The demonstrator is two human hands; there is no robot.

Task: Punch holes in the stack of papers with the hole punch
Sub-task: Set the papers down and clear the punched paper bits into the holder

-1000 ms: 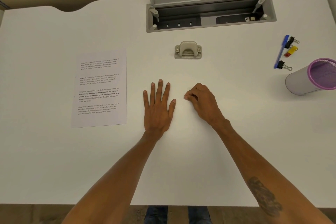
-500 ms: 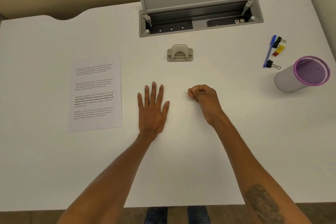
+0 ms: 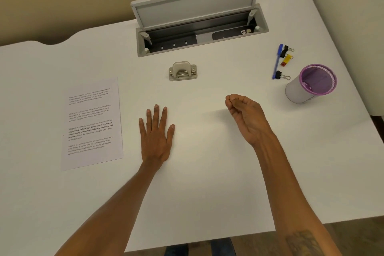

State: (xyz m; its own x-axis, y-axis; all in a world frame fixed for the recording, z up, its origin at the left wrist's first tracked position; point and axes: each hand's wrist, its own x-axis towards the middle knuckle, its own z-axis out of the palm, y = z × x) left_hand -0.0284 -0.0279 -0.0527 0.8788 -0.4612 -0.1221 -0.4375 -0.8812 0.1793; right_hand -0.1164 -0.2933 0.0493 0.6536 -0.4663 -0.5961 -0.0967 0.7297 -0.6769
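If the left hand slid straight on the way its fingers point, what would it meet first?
Bare table, then probably the hole punch: the left hand aims slightly left of it, so its thumb side would likely clip the punch's left end. Otherwise, the open cable tray behind.

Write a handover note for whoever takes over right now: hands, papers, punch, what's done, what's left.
Left hand: flat on the table, palm down, fingers straight, holds nothing.
Right hand: fingers curled, nothing in it, off to the right of the left hand, clear of the punch.
Stack of papers: lies flat on the table, left of the left hand, untouched.
Hole punch: sits on the table beyond both hands, no paper in it.
Done: nothing yet.
Left: bring papers and punch together, slide the edge into the slot, press the lever.
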